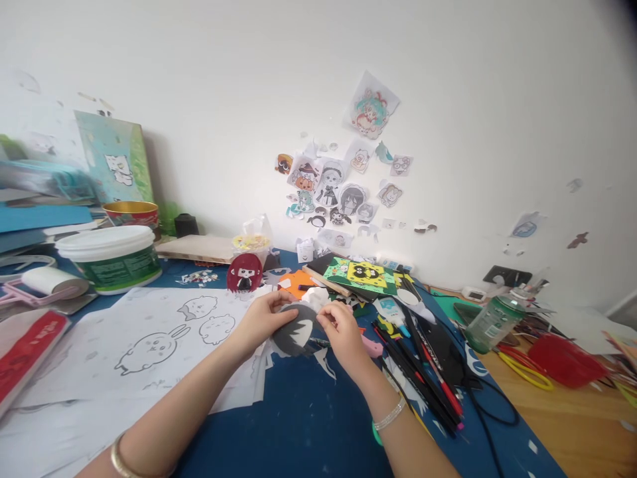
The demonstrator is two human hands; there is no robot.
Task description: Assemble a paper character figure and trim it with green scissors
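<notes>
A rounded paper cutout (293,330), dark grey with a jagged white patch, is held up over the blue table. My left hand (266,317) grips its upper left edge, thumb across the front. At the other side my right hand (339,330) pinches with thumb and fingertips at the cutout's right edge; whether a smaller piece is between those fingers I cannot make out. Just behind the hands lie a crumpled white paper (315,297) and an orange paper piece (294,282). A red-haired paper figure (245,273) stands to the left of them.
Drawing sheets (164,345) cover the table's left side, near a white-lidded tub (117,259). Pens (423,378), a glue bottle (391,312) and black cables (480,411) lie on the right. A green glass jar (495,320) stands beyond. Cutouts hang on the wall (223,99).
</notes>
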